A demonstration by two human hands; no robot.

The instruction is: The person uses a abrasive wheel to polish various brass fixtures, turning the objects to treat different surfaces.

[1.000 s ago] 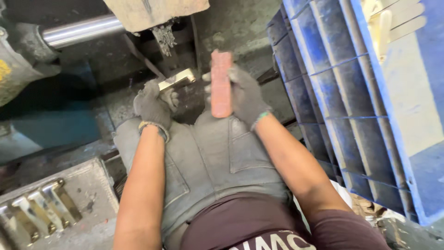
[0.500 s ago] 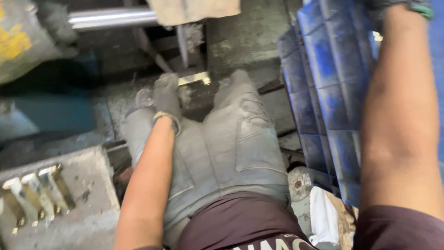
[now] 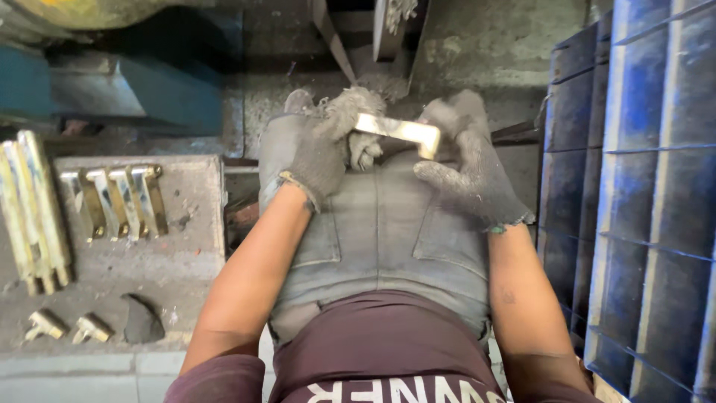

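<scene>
Item one: blue plastic crate (image 3: pixel 656 224), ribbed in squares, stood along my right side and filled that edge of the view.

Item two: blue machine body (image 3: pixel 149 82), dark and worn, sat at the upper left, beyond my knees.

Item three: grey concrete surface (image 3: pixel 186 246), stained and gritty, lay to my left, just beside my thigh.

Item four: my lap, in grey trousers (image 3: pixel 380 231) and a maroon shirt (image 3: pixel 380 343), took the middle of the view.

Item five: long brass bars (image 3: pixel 30 209), a bundle laid side by side, rested at the far left of the surface.

Item six: row of shorter brass pieces (image 3: pixel 115 201), each hooked at the top, lay near the bars on the same surface.

Item seven: my left hand (image 3: pixel 313 145), in a grey knit glove, was closed around one end of the brass bracket (image 3: pixel 399 130).

Item eight: my right hand (image 3: pixel 466 160), gloved alike, pinched the bracket's bent end between fingers and thumb.

Item nine: the brass bracket itself, a flat L-shaped strip, was held level between both hands above my knees, clear of the surface.

Item ten: two small brass offcuts (image 3: pixel 67 327) and a dark lump (image 3: pixel 142 321) lay at the surface's near edge.
</scene>
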